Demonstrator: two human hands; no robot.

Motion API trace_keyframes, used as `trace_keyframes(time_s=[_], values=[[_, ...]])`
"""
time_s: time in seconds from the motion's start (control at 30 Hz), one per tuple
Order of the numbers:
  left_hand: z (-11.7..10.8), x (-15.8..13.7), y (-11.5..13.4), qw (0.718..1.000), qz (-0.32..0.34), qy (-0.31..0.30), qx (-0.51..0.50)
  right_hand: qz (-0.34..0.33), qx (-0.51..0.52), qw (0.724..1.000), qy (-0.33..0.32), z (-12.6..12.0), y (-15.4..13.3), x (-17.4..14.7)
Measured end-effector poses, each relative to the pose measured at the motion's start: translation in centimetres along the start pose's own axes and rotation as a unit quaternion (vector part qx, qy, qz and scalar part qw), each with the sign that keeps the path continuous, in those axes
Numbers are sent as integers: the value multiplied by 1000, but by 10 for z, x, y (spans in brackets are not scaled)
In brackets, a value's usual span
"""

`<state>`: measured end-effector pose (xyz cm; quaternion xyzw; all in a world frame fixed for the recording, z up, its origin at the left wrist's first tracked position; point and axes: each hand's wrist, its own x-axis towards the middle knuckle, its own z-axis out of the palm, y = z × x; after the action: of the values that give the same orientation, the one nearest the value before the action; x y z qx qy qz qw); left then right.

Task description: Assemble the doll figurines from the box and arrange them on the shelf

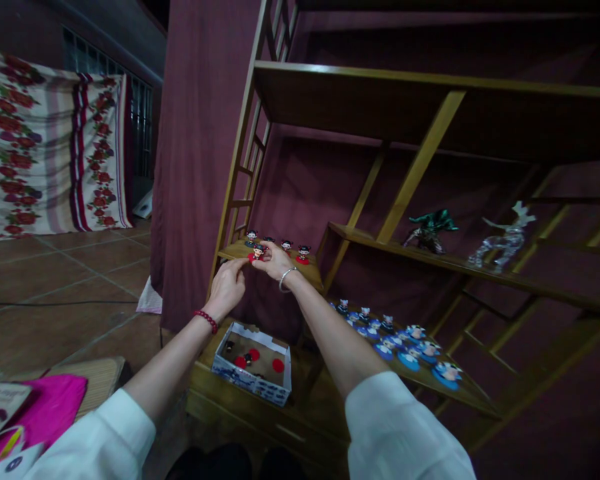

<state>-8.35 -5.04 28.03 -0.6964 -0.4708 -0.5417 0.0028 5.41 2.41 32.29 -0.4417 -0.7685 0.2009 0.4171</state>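
Note:
Both hands meet at a small doll figurine [257,251] with black hair and a red round base, over the front edge of a small wooden shelf [313,273]. My right hand [276,262], with a silver bracelet at the wrist, pinches it from the right. From the left, my left hand [229,287], wearing a red bead bracelet, has curled fingers, with the fingertips at the red base. Behind them on the shelf stand similar figurines: one at the left [251,237], another at the right [304,253], and others partly hidden by my right hand.
Below stands an open cardboard box [286,380] holding black and red pieces. Several blue-based figurines [410,357] fill a lower shelf at the right. A green-brown statuette [433,230] and a clear deer-like one [505,240] stand higher. A dark red curtain [195,160] hangs left.

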Motion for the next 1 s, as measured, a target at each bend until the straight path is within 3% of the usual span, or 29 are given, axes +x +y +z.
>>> trace_keyframes(time_s=[0.23, 0.43, 0.67, 1.0], values=[[7, 11, -21, 992, 77, -32, 91, 16, -76, 997, 11, 4, 1, 13], [10, 17, -35, 989, 71, -60, 115, 38, -79, 996, 13, 13, 11, 28], [8, 23, -35, 986, 69, -58, 141, 34, -89, 995, 13, 23, 20, 47], [7, 39, -40, 972, 104, -82, 192, 39, -20, 999, 10, 32, 26, 61]])
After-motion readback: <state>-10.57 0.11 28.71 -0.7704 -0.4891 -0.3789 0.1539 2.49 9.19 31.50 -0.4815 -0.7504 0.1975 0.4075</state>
